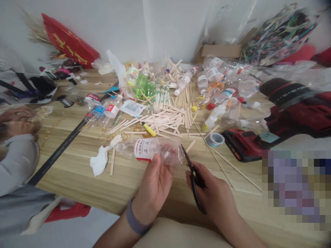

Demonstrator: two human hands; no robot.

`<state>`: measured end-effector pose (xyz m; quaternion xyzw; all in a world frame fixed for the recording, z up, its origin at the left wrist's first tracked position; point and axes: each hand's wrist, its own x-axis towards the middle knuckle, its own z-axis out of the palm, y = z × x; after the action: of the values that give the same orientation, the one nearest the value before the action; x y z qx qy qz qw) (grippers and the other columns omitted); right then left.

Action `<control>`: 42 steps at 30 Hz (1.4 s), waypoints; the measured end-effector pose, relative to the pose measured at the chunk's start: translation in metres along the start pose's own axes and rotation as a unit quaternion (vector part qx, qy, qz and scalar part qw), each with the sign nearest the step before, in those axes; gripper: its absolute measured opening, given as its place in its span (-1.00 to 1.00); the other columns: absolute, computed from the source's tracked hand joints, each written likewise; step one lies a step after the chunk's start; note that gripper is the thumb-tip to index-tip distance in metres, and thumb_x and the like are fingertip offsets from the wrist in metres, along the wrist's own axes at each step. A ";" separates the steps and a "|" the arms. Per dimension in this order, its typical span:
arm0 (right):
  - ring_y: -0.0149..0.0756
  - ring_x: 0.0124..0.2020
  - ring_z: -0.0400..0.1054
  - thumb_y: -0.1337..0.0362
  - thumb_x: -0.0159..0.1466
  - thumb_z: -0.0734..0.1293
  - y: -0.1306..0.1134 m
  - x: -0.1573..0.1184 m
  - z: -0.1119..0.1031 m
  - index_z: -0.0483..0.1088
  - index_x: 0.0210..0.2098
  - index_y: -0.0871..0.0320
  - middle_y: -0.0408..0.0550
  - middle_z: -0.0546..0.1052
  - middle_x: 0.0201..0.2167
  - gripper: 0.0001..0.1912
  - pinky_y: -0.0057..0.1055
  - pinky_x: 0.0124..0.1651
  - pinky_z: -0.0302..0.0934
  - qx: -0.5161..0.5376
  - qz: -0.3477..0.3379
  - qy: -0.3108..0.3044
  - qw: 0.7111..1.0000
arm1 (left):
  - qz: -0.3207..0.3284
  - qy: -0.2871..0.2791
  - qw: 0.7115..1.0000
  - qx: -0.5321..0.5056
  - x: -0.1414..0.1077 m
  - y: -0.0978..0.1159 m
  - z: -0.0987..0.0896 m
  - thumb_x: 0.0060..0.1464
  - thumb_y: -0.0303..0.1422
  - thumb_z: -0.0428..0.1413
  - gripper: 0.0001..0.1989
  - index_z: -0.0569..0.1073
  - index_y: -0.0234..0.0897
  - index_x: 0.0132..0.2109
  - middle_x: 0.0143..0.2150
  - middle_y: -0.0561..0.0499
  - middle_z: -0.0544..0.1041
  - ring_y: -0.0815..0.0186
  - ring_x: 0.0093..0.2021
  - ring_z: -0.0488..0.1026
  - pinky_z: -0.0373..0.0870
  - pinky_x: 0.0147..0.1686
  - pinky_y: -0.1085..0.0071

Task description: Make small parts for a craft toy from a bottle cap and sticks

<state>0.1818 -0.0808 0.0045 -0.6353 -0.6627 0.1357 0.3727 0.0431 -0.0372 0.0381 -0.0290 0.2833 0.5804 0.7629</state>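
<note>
The left hand (156,184) had its grip wrapped around the middle of a clear plastic bottle with a white-and-red label (144,150). The bottle was level, its neck pointing left and its base end right, in front of the person at the near part of the pale wooden surface (77,175); whether it rested there could not be told. The right hand (216,193) had its grip closed about the handles of a pair of black scissors (192,168), whose blades reached the bottle's base end.

A crumpled white tissue (99,161) lay near the bottle's neck. Beyond the bottle were a slim yellow tool (149,129) and a heap of flat pale wooden sticks (168,120). To the right stood a round, pale blue-rimmed roll (216,139), beside a red-and-black power drill (292,119). Another person's grey sleeve (18,163) rested at the left edge.
</note>
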 end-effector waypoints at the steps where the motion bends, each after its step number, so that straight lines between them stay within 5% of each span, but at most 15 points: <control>1: -0.39 -0.75 0.34 0.20 0.29 0.23 -0.001 0.000 0.000 0.42 -0.20 0.08 -0.25 0.46 -0.66 -0.82 -0.56 -0.68 0.15 0.035 0.031 -0.008 0.999 | -0.005 -0.005 1.000 -0.001 0.000 0.000 -0.001 0.33 -0.54 -0.17 -0.65 0.53 -0.35 -0.10 -0.15 -0.07 0.64 0.31 -0.09 0.58 0.53 -0.05 0.43; 5: -0.43 -0.84 0.17 0.07 0.31 0.23 -0.004 0.001 -0.004 0.36 -0.20 0.09 -0.36 0.29 -0.76 -0.77 -0.55 -0.76 0.07 0.156 0.147 0.008 0.977 | -0.014 -0.026 1.000 -0.009 0.002 0.003 -0.002 0.37 -0.47 -0.20 -0.59 0.56 -0.36 -0.17 -0.20 -0.10 0.64 0.29 -0.16 0.60 0.56 -0.12 0.38; 12: -0.43 -0.65 0.30 0.13 0.25 0.33 0.007 -0.001 -0.011 0.35 -0.19 0.09 -0.28 0.41 -0.59 -0.79 -0.57 -0.58 0.21 0.004 -0.015 0.012 1.000 | -0.004 -0.033 0.999 -0.004 0.006 0.006 -0.003 0.38 -0.30 -0.15 -0.59 0.57 -0.29 -0.18 -0.22 -0.08 0.64 0.31 -0.17 0.59 0.55 -0.14 0.41; 19: -0.41 -0.59 0.34 -0.06 0.33 0.24 0.004 0.001 -0.008 0.35 -0.16 0.11 -0.24 0.38 -0.55 -0.64 -0.54 -0.53 0.22 -0.060 -0.101 0.019 0.993 | -0.009 -0.019 1.000 0.005 0.003 0.004 -0.003 0.39 -0.36 -0.19 -0.57 0.56 -0.36 -0.16 -0.18 -0.11 0.64 0.30 -0.15 0.60 0.55 -0.12 0.40; 42: -0.42 -0.70 0.36 0.01 0.45 0.07 0.007 0.004 -0.005 0.43 -0.26 0.18 -0.22 0.45 -0.63 -0.54 -0.49 -0.65 0.07 -0.231 -0.137 0.115 0.956 | -0.023 -0.043 0.999 -0.002 0.002 -0.004 -0.006 0.38 -0.45 -0.17 -0.66 0.51 -0.39 -0.09 -0.09 -0.12 0.62 0.31 -0.06 0.57 0.52 -0.02 0.41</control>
<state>0.1909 -0.0769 0.0045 -0.6182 -0.7095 -0.1477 0.3043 0.0443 -0.0386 0.0310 -0.0121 0.2489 0.5637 0.7875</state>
